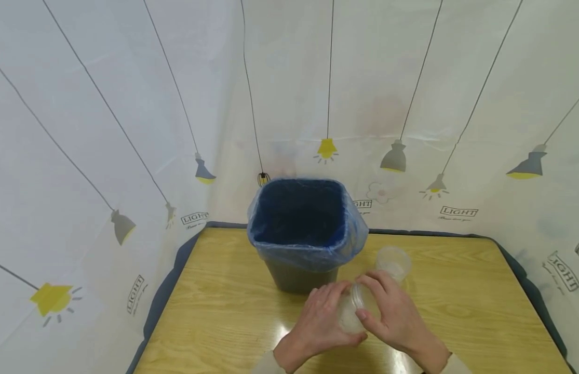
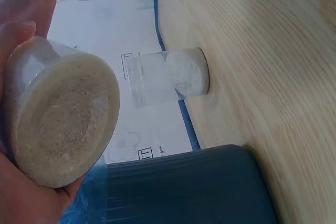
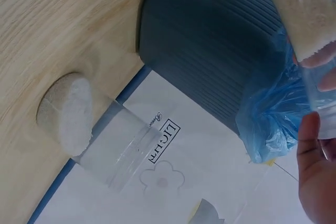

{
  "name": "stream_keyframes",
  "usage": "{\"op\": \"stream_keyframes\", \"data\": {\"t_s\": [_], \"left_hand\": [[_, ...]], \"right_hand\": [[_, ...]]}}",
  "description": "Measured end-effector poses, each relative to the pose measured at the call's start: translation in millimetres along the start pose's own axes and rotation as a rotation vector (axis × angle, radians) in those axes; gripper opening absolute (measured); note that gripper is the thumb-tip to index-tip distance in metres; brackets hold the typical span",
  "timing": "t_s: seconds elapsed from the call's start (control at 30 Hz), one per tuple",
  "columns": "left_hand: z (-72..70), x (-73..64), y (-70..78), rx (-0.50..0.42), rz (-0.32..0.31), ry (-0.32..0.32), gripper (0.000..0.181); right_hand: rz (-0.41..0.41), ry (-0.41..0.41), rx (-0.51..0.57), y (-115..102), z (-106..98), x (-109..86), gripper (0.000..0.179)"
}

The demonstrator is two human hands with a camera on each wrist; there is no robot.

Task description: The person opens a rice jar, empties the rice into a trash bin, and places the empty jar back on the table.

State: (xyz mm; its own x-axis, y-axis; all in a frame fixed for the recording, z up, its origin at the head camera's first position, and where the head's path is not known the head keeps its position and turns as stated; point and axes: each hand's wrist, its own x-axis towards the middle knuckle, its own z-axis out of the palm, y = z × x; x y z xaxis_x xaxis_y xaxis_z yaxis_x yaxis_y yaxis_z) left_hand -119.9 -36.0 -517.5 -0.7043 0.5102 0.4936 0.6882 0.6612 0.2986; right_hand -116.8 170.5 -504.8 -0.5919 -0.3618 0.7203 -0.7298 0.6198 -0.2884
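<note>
A clear plastic jar (image 1: 349, 318), partly filled with pale, grainy stuff, is held tilted above the table in front of the bin. My left hand (image 1: 317, 323) grips its lower body, fingers and thumb wrapped about the side. Around the ridged upper end curl the thumb and fingers of my right hand (image 1: 395, 317). The left wrist view looks onto the jar's base (image 2: 68, 121), with the pale grains visible through it. In the right wrist view the jar (image 3: 308, 17) is cut off by the frame edge, and my right hand (image 3: 317, 179) hides part of its top.
A second clear jar (image 1: 392, 258), holding whitish stuff in its lower half, stands upright just beyond my right hand. Behind the hands stands a dark grey bin (image 1: 294, 278) with a blue bag (image 1: 317, 258) folded over its rim. White lamp-printed sheeting (image 1: 289, 78) surrounds the wooden table (image 1: 214, 306).
</note>
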Motion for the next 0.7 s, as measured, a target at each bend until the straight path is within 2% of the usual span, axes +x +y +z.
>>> {"op": "stream_keyframes", "data": {"t_s": [0.1, 0.17, 0.23, 0.33, 0.47, 0.57, 0.7], "left_hand": [[1.2, 0.2, -2.3, 0.051, 0.015, 0.037, 0.096], [2.1, -0.3, -4.3, 0.101, 0.024, 0.067, 0.096], [3.7, -0.9, -6.8, 0.149, 0.035, 0.099, 0.095], [5.7, -2.2, -9.5, 0.212, 0.053, 0.142, 0.095], [8.5, -3.0, -11.8, 0.269, 0.086, 0.179, 0.098], [10.4, -3.9, -12.9, 0.299, 0.104, 0.189, 0.100], [10.8, -4.6, -12.8, 0.309, 0.108, 0.180, 0.101]], "right_hand": [[0.082, -0.080, 0.039, -2, -5, -0.2, 0.047], [0.161, -0.134, 0.065, -7, -9, 0.8, 0.053], [0.257, -0.191, 0.089, -13, -15, 2.7, 0.059], [0.416, -0.265, 0.119, -22, -21, 6.3, 0.059], [0.586, -0.339, 0.171, -27, -25, 11.3, 0.059], [0.650, -0.369, 0.186, -28, -25, 12.9, 0.065], [0.698, -0.384, 0.209, -28, -25, 13.0, 0.069]]}}
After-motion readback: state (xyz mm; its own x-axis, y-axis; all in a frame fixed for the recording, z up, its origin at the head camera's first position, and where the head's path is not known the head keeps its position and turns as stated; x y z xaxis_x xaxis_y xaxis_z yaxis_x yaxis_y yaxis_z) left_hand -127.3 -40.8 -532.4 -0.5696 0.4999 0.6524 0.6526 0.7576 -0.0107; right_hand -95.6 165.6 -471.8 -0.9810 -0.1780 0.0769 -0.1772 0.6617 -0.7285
